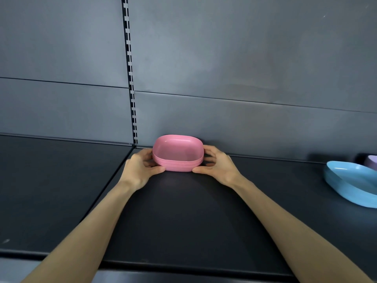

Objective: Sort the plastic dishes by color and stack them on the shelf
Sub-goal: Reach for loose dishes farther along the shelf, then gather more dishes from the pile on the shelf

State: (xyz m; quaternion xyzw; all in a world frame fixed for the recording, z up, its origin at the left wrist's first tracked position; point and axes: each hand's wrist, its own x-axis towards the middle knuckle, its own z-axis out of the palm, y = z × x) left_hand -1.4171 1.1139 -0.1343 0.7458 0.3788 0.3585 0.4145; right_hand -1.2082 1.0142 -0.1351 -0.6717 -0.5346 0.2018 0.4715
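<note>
A stack of several pink plastic dishes (177,153) sits at the back of the dark shelf (183,217), close to the grey back wall. My left hand (140,169) grips the stack's left side, thumb at the front and fingers curled behind. On the other side my right hand (217,165) holds the stack the same way. A blue dish (350,183) lies on the shelf at the far right, and a purple dish (371,161) shows behind it, cut off by the frame edge.
A slotted upright (130,74) runs down the back wall just left of the pink stack. A seam (110,186) splits the shelf into a left and a right board. The shelf's front edge (183,264) runs across the bottom.
</note>
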